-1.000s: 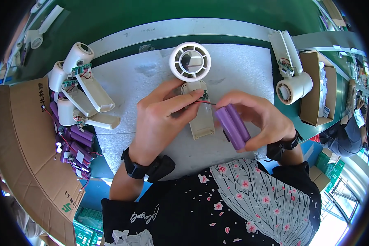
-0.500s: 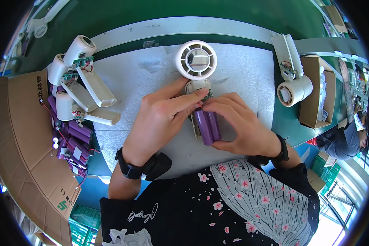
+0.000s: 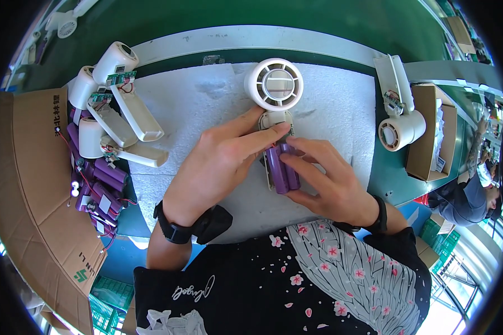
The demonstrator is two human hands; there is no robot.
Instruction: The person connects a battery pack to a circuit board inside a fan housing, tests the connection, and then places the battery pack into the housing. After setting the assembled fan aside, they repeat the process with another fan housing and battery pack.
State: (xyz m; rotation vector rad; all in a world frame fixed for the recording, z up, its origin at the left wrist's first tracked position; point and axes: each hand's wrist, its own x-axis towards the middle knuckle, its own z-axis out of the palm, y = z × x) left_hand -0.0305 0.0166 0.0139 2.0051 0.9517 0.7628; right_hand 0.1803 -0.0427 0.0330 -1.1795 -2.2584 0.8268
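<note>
A white handheld fan (image 3: 253,85) lies on the pale foam sheet (image 3: 201,86), its round head away from me and its handle toward me. My left hand (image 3: 215,152) is closed around the upper handle, thumb and finger close to the small circuit board. Over the open handle sits a purple battery pack (image 3: 279,174) of two cells side by side, with a bit of red wire at its top end. My right hand (image 3: 336,180) grips this pack, fingers on top and thumb along its lower right side. My hands hide much of the handle.
Several opened white fans (image 3: 131,114) stand at the left beside a heap of purple battery packs (image 3: 105,184) and a large cardboard box (image 3: 39,162). Another opened fan (image 3: 405,130) lies at the right, beside a small carton (image 3: 422,131). A person (image 3: 458,198) is at far right.
The battery pack has shifted slightly up toward the fan head and closer over the handle. My right fingers have moved further onto its top. My left hand keeps its hold.
</note>
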